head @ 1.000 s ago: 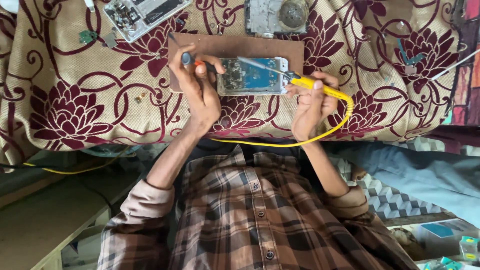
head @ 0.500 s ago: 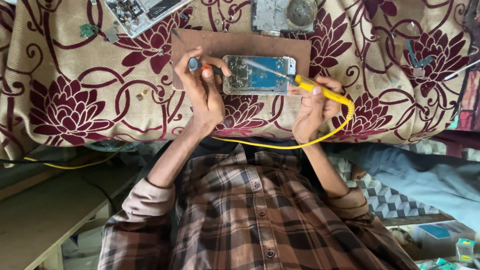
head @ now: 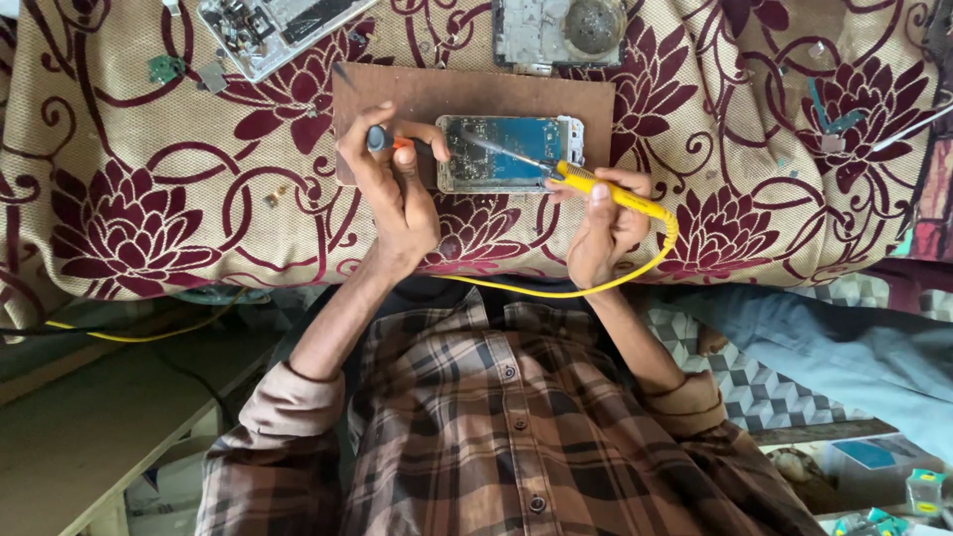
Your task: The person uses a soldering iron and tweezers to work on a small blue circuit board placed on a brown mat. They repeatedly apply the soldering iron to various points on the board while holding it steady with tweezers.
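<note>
In the head view, the left hand [head: 392, 189] pinches a small orange-tipped tool [head: 389, 140] beside the opened phone [head: 504, 154] on a brown board [head: 467, 94], while the right hand [head: 606, 223] grips a yellow soldering iron [head: 596, 189] whose tip touches the phone's circuitry.

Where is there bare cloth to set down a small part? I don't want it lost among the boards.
The widest free patch is the floral cloth left of the brown board, below the opened phone. Another lies right of the right hand, toward the cloth's edge. It is crowded on the board, around the circuit board, the left hand and the soldering iron.
</note>
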Tool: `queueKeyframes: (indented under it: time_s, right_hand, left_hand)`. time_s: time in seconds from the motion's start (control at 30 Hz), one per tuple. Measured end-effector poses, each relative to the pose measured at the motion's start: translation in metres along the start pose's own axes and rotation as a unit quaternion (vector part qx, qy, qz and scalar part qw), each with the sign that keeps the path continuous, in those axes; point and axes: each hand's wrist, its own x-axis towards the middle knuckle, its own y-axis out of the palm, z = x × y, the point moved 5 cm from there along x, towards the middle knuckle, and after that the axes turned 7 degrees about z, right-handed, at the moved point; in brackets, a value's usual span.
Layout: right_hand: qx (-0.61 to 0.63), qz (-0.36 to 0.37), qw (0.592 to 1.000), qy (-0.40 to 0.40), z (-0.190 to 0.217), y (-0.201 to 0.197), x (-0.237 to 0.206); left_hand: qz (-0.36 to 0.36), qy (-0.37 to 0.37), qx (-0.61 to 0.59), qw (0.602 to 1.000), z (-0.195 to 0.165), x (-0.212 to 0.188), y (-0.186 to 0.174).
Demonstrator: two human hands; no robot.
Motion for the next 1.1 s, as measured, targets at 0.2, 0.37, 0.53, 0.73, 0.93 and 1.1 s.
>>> queueKeyframes:
  time_s: [0.2, 0.37, 0.53, 0.73, 0.93, 1.1]
  right_hand:
    - [-0.002, -0.023, 1.000, 0.011, 0.0001, -0.0025, -0.0008]
    - [0.011, -0.026, 1.000, -0.009, 0.0003, -0.0048, -0.0029]
    - [0.008, -0.009, 1.000, -0.004, -0.0012, -0.0036, -0.0016]
    - [0.010, -0.010, 1.000, 0.021, -0.0026, -0.0040, 0.0016]
    - [-0.017, -0.006, 1.000, 0.014, -0.0005, -0.0044, -0.0013]
    - [-0.013, -0.014, 1.000, 0.011, -0.0001, -0.0055, 0.0002]
  left_hand:
    - [-0.008, 0.011, -0.012, 1.000, -0.0007, 0.0034, 0.0016]
    - [-0.009, 0.016, -0.010, 1.000, -0.0007, 0.0048, 0.0019]
    - [-0.017, 0.012, 0.010, 1.000, -0.0017, 0.0024, 0.0014]
    - [-0.016, 0.019, 0.023, 0.999, -0.0046, 0.0043, 0.0018]
    - [-0.007, 0.011, -0.017, 1.000, -0.0063, 0.0055, 0.0032]
    - [-0.008, 0.019, 0.009, 1.000, -0.0083, 0.0039, 0.0026]
